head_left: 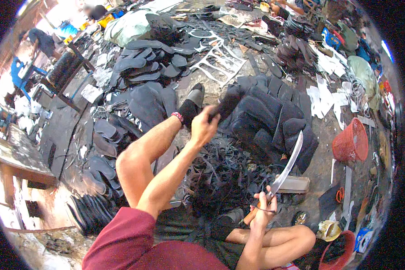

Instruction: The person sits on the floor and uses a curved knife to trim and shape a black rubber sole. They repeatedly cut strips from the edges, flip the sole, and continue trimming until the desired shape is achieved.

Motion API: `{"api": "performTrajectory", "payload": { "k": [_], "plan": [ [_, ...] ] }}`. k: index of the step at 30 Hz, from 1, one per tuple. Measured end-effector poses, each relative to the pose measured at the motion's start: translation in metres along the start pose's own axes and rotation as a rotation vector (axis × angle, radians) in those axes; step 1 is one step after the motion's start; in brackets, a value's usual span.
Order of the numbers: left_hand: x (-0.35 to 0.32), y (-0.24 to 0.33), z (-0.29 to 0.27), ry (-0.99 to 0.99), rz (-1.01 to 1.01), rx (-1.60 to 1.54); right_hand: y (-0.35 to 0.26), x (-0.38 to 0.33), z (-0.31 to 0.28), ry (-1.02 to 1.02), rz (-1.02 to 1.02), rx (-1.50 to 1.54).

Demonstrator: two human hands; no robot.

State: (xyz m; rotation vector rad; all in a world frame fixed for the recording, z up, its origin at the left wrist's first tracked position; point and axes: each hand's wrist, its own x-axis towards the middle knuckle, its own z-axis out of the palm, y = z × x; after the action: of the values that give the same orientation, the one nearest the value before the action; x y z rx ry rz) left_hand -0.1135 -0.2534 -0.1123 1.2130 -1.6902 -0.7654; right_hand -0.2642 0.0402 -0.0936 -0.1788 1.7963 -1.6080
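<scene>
My left hand (pixel 204 126) reaches out past my bent knee, its fingers closed on the end of a black shoe sole (pixel 228 100). That sole points away to the right, over the edge of a big heap of black soles (pixel 272 112). Lower on the right, my right hand (pixel 263 210) grips a curved knife (pixel 290 164) by its wooden handle. The bright blade points up and away, apart from the sole. A thin dark strip lies across the right fingers. Thin black trimmings (pixel 216 175) are piled between my legs.
More soles are stacked at the left (pixel 144 63). A white cut-out sheet (pixel 220 63) lies beyond my foot. On the right stand a red plastic basket (pixel 350 140), orange-handled scissors (pixel 340 195) and a pale block (pixel 293 184). A wooden bench (pixel 20 164) is at far left; people work farther back.
</scene>
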Motion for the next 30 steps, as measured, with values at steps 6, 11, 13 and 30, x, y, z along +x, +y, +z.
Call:
{"api": "performTrajectory", "payload": {
  "k": [6,11,13,30],
  "plan": [
    [-0.105,0.129,-0.039,0.457,-0.444,-0.824,0.005,-0.016,0.041,-0.361,-0.034,0.427],
    [-0.220,0.118,-0.071,-0.217,-0.710,-1.466,-0.049,-0.024,0.055,-0.205,-0.029,0.561],
    [-0.206,0.106,-0.123,-0.404,-0.863,-1.711,-0.073,-0.022,0.033,-0.302,-0.049,0.345],
    [-0.139,0.130,-0.164,0.317,-0.793,-0.639,-0.013,-0.125,-0.061,-0.740,-0.460,-0.687]
  ]
}}
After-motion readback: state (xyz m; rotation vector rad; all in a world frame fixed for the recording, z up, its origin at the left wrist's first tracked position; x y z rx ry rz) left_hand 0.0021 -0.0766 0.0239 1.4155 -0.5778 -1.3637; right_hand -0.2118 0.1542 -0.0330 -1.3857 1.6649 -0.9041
